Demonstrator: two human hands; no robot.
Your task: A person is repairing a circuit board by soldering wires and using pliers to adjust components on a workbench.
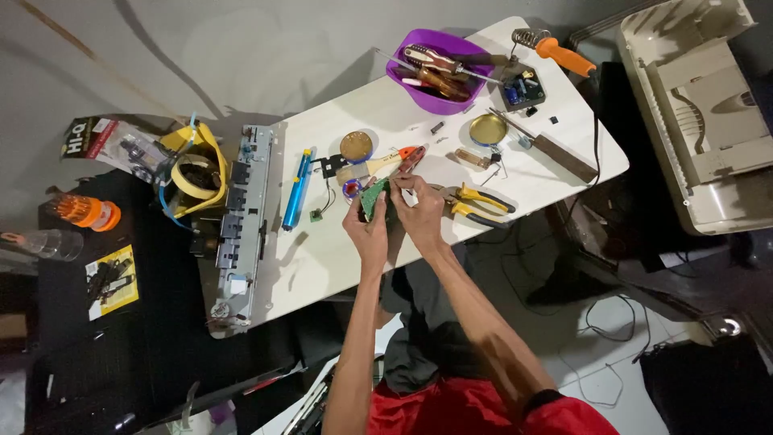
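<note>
Over the middle of a white table (338, 250), my left hand (366, 229) and my right hand (419, 211) hold a small green circuit board (374, 196) between them. The left hand grips its lower edge. My right hand pinches the board's right side, and a small white piece shows at its fingertips. Red-handled cutters (409, 157) and a wooden-handled brush (366, 167) lie just beyond the board. Yellow-handled pliers (477, 203) rest right beside my right hand.
A purple bowl (435, 90) of screwdrivers stands at the far edge near an orange-handled soldering iron (564, 55). A blue desoldering pump (295, 189), a long metal chassis (241, 225), round tins (487, 129) and a beige plastic housing (700, 105) surround the work spot.
</note>
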